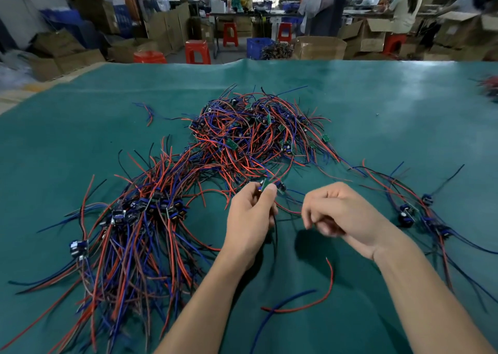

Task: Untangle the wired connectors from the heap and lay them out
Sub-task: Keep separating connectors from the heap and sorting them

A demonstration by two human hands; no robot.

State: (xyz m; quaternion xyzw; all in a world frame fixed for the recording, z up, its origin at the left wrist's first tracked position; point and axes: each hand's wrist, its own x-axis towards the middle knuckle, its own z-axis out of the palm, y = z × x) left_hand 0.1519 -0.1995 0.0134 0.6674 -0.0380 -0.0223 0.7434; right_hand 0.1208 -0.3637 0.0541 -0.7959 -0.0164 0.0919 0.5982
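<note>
The wired connector (265,186) in hand, a small green board with red, blue and black leads, sits just below the heap (258,135) at its six o'clock edge, pinched between the thumb and fingertips of the left hand (249,219); its leads trail down under the palm toward the near edge of the green mat (377,105), and some seem to run back into the tangle. The right hand (342,213), at three o'clock from the left, has its fingers curled loosely; a thin red wire (289,210) passes beside them, but whether they pinch it cannot be told from the blur. The job looks partly done: a large sorted bundle (134,232) lies fanned out at eight o'clock with its connector heads grouped together, and a smaller laid-out group (420,213) rests at three o'clock, while the central heap is dense and knotted, so much work is left. A loose red and blue pair (304,299) lies at five o'clock near the right forearm. What likely hinders the pull is the crossing of leads at the heap's near edge. Beyond the mat, at twelve o'clock, stand red stools (198,51), cardboard boxes (319,47) and a blue crate (260,46), with people seated at far benches.
</note>
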